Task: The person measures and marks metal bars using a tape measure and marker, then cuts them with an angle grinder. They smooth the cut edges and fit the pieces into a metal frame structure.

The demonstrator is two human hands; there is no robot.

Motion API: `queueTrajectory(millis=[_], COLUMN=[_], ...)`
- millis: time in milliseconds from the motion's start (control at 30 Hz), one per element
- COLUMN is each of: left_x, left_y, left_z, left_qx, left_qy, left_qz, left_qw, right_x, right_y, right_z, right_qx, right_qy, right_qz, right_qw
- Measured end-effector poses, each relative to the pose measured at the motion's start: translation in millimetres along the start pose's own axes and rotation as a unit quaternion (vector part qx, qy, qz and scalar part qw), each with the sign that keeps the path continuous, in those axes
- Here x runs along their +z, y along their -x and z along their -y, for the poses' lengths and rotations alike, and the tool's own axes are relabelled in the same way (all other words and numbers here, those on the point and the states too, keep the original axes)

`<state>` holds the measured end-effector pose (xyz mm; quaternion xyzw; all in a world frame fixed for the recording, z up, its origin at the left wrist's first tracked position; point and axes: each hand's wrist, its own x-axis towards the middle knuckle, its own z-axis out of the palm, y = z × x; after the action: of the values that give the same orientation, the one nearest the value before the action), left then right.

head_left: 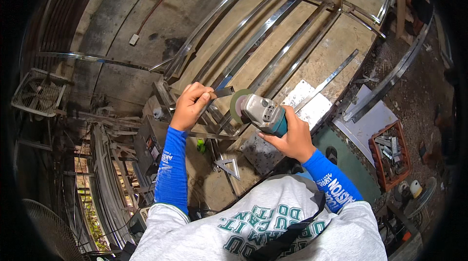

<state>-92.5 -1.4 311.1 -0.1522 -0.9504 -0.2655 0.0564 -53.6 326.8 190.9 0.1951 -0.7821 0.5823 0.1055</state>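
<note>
My right hand (295,136) is wrapped round the teal body of an angle grinder (265,113). The grinder's greenish disc (239,106) faces left, toward a short piece of square metal tube (224,92). That tube is pinched in my left hand (191,106), its free end pointing at the disc. Whether disc and tube touch, I cannot tell. Long shiny metal tubes (273,19) lie beyond my hands on the worktable. A triangular set square (228,168) rests below them, near a small bright green object (201,146).
A perforated metal plate (306,96) and a loose square tube (336,72) lie right of the grinder. An orange crate (390,155) of metal offcuts stands on the floor at right. A fan (41,92) is at far left. Long metal bars (105,178) are stacked lower left.
</note>
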Motion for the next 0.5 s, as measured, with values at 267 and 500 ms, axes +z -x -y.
queueTrajectory(millis=[267, 500], left_x=[-3, -3], left_y=[-4, -7], left_z=[5, 8], left_qx=[-0.032, -0.023], left_qy=[0.047, 0.018], left_qz=[0.017, 0.019], left_qw=[0.998, 0.999], right_x=[29, 51], right_y=[2, -4], right_z=[1, 7], right_qx=[0.145, 0.105], right_qy=[-0.295, -0.367], right_qz=[0.051, 0.021], right_qw=[0.943, 0.924])
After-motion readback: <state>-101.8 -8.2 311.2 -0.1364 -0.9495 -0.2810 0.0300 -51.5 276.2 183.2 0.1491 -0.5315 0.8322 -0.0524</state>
